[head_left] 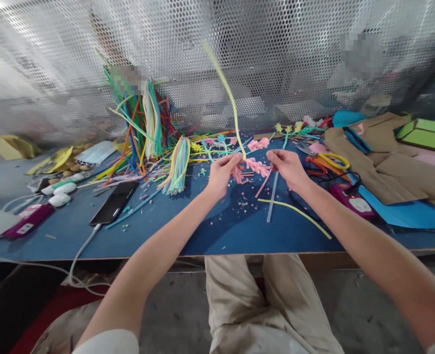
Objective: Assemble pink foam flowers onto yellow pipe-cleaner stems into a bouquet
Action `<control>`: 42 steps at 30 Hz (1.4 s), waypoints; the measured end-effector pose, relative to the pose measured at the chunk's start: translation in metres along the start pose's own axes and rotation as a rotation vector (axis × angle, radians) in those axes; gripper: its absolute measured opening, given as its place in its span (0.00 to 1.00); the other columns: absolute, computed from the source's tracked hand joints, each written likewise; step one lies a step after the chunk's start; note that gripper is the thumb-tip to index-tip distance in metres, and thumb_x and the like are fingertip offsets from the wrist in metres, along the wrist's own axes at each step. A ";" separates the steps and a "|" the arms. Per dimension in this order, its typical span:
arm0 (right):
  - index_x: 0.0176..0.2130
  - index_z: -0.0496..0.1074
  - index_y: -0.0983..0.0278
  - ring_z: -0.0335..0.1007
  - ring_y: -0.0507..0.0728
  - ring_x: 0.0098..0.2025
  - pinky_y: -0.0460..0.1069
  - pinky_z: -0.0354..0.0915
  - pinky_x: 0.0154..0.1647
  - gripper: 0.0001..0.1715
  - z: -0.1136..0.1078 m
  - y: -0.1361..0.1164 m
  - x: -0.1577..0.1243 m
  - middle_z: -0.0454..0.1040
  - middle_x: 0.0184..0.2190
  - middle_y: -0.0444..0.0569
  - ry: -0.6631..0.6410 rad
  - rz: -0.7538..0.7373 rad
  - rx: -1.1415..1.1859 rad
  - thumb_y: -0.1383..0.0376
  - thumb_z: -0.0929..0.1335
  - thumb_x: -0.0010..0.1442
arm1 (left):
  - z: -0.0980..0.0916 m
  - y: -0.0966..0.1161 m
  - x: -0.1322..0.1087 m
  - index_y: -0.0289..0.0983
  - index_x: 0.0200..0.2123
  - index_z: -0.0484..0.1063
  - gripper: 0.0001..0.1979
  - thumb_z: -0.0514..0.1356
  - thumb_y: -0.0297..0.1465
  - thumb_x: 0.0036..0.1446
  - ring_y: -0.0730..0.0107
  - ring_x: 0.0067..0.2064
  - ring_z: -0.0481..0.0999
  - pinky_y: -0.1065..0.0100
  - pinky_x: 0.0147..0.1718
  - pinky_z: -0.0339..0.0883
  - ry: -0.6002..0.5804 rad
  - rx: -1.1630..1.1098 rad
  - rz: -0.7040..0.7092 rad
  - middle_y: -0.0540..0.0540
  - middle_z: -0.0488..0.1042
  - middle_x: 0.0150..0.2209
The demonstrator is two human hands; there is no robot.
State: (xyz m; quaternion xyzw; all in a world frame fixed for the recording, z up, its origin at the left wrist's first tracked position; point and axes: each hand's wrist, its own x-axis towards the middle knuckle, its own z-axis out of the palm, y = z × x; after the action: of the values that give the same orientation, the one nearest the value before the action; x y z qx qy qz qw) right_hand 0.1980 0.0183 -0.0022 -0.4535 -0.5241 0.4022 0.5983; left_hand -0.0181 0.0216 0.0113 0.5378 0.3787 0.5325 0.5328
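Note:
My left hand [221,173] is closed in a pinch over the blue table. A yellow pipe cleaner [229,93] rises from its fingertips, curving up and to the left. Pink looped pipe-cleaner petals [257,167] extend from the same fingers towards my right hand [287,167], more pink showing below the left fingers. Thumb and fingertips of the right hand are pressed together by the petals' right end; what lies between them is too small to tell. Under the hands are a pale translucent stick [272,200] and a loose yellow pipe cleaner [301,212].
Bundled pipe cleaners [153,120] stand at the back left, near a phone [114,202] on a cable. To the right lie yellow-handled scissors [331,161], a purple power strip [352,200] and brown paper [390,169]. A perforated metal panel [276,64] rises behind the table [217,241].

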 end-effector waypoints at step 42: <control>0.35 0.60 0.56 0.56 0.52 0.29 0.50 0.66 0.36 0.27 0.005 -0.025 -0.006 0.56 0.31 0.41 -0.172 -0.165 0.333 0.48 0.77 0.52 | -0.005 -0.007 0.007 0.38 0.33 0.77 0.18 0.69 0.47 0.55 0.79 0.17 0.68 0.70 0.15 0.63 -0.013 0.011 0.073 0.51 0.76 0.25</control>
State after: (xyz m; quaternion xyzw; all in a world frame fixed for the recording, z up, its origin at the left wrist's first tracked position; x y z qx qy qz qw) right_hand 0.1921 0.0063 0.0203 -0.2679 -0.5347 0.4703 0.6489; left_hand -0.0209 0.0299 0.0053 0.5574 0.3582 0.5461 0.5126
